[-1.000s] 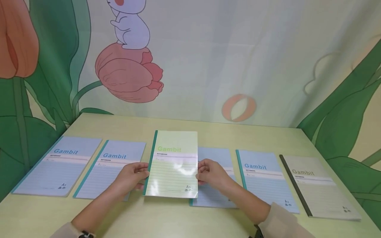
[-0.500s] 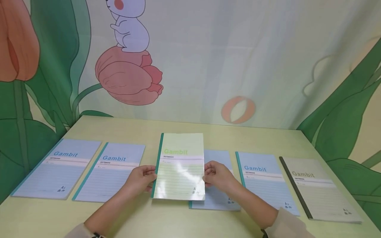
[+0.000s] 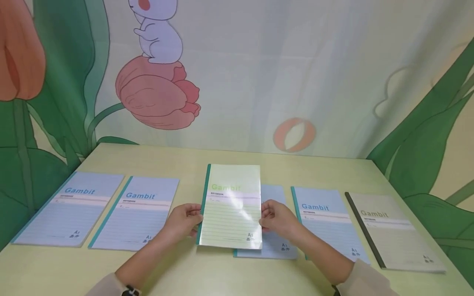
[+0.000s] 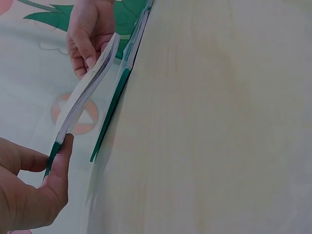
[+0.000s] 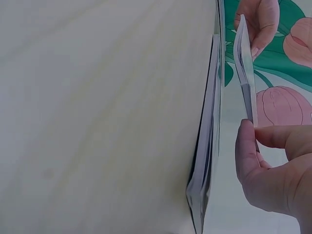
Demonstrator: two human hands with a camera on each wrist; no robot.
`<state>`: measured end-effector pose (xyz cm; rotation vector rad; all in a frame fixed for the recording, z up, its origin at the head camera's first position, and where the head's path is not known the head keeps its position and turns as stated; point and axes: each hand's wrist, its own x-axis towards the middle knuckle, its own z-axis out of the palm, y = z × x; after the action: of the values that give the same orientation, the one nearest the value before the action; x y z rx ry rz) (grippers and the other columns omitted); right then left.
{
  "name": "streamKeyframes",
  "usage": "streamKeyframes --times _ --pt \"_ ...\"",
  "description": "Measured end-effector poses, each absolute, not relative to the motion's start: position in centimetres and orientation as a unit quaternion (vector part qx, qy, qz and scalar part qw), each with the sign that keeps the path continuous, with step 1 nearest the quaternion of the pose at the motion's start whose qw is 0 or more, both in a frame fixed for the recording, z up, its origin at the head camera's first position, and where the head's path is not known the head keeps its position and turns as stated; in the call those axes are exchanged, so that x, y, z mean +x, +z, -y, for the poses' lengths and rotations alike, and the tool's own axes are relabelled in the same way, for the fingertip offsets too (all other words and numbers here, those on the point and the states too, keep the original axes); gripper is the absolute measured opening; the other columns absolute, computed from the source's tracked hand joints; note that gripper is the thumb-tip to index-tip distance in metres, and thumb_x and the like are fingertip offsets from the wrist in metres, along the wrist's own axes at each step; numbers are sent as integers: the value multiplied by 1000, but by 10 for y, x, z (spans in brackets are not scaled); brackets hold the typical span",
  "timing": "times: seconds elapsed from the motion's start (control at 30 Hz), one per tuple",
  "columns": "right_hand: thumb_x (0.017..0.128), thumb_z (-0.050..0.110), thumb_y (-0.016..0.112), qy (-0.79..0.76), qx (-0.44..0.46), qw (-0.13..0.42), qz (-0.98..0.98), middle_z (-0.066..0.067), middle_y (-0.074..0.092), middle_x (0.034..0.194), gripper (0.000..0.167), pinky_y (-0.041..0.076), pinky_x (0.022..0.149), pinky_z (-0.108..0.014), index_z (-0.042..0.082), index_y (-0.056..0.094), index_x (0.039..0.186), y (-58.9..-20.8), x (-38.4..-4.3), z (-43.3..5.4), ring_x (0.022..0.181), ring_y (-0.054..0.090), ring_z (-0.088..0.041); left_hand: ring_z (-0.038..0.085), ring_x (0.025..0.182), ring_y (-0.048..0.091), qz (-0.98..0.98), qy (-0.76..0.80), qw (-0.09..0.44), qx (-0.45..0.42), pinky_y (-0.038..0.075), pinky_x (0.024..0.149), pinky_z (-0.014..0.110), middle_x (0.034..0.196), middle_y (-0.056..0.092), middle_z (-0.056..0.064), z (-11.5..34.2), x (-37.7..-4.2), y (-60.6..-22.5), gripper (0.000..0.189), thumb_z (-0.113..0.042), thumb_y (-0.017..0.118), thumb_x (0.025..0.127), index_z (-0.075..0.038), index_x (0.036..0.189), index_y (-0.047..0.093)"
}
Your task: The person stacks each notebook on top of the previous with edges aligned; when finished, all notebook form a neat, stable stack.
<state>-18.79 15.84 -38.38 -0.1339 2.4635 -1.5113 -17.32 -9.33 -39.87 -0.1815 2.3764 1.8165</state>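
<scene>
Both hands hold a pale green notebook (image 3: 229, 213) with a teal spine, lifted off the table. My left hand (image 3: 184, 222) pinches its spine edge between thumb and fingers, which the left wrist view shows from the side. On the opposite edge my right hand (image 3: 279, 220) pinches the pages and cover; in the right wrist view the notebook (image 5: 245, 73) bows slightly between the hands. Beneath its right part lies a blue notebook (image 3: 277, 242), partly covered by the green one and the right hand.
On the table (image 3: 177, 271), two blue notebooks (image 3: 83, 209) (image 3: 137, 213) lie at left. To the right lie another blue notebook (image 3: 322, 222) and a grey one (image 3: 396, 234) with a black spine. A printed curtain (image 3: 237, 74) hangs behind.
Both hands have carried the green notebook to the right, so it now covers more of the blue notebook's left side. The other notebooks have stayed in place.
</scene>
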Motion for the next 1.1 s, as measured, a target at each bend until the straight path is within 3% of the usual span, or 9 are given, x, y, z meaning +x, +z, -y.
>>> streamKeyframes --times 1.1 --pt "84 -5 57 -514 -61 135 -845 -11 52 87 24 54 66 -35 -8 48 106 -382 -180 -207 73 55 -19 19 75 55 -744 655 120 -52 52 54 29 102 52 17 56 -172 -401 34 2 54 89 11 122 48"
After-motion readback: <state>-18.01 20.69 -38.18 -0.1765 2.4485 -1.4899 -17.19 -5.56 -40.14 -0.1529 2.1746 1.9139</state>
